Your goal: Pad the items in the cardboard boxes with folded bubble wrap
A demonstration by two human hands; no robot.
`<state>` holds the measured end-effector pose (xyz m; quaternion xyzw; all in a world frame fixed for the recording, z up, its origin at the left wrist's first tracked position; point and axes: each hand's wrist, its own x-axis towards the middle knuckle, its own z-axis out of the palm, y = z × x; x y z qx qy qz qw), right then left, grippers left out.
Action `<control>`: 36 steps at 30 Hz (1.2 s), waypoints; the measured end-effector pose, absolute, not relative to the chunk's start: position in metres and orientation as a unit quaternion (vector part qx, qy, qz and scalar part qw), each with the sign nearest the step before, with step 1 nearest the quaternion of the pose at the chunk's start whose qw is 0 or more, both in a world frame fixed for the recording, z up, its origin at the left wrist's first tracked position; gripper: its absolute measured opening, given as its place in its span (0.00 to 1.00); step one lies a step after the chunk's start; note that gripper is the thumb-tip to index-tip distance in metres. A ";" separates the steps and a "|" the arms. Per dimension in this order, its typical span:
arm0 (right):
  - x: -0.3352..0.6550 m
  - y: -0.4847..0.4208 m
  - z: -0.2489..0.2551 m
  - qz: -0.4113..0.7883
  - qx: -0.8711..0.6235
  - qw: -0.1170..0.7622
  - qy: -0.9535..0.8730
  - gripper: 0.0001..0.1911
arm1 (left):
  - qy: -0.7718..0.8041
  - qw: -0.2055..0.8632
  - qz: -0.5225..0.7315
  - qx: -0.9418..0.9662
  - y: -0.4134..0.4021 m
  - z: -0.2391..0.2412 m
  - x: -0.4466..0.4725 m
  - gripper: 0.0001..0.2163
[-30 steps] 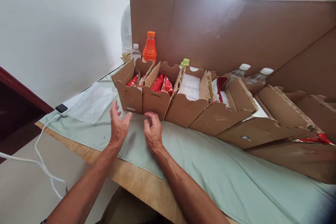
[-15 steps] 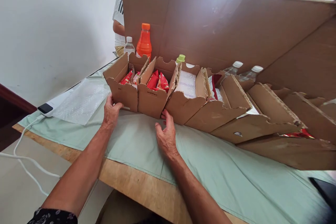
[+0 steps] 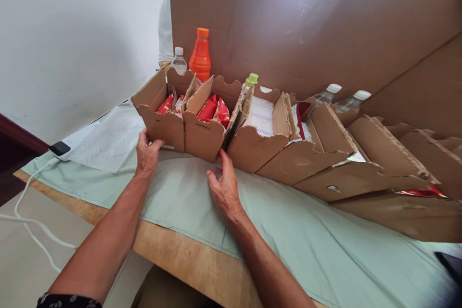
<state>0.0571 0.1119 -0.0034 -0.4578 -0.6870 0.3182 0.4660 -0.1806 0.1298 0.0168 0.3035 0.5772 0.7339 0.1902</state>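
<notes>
A row of open brown cardboard boxes runs along the cloth. My left hand (image 3: 147,156) grips the lower left of the leftmost box (image 3: 161,129), its thumb against the front and its other fingers partly hidden round the side. My right hand (image 3: 226,185) has its fingertips at the lower right corner of the second box (image 3: 204,138), the thumb held apart. A narrow dark gap separates this box from the third box (image 3: 249,150). Red snack packets (image 3: 166,104) lie in the leftmost box, and more red packets (image 3: 221,112) in the second. Bubble-wrapped goods (image 3: 260,115) fill the third.
An orange bottle (image 3: 200,57) and a clear bottle (image 3: 179,61) stand behind the boxes. A tall cardboard panel (image 3: 288,33) rises at the back. Bubble wrap (image 3: 108,139) and a small device with a white cable (image 3: 60,149) lie left. The table's wooden edge (image 3: 180,245) is nearest me.
The two leftmost boxes have shifted left between my hands, and a gap has opened beside the third box. The view has also moved slightly.
</notes>
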 end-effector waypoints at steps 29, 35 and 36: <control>0.103 0.093 -0.002 0.366 -0.504 0.470 -0.626 0.29 | 0.641 0.179 0.662 0.345 0.141 -0.001 -0.200 0.22; 0.171 0.102 0.019 0.308 -0.532 0.526 -0.589 0.28 | 0.639 0.174 0.649 0.374 0.143 -0.005 -0.197 0.22; 0.174 0.107 0.020 0.304 -0.530 0.532 -0.586 0.29 | 0.635 0.177 0.647 0.383 0.144 -0.005 -0.196 0.22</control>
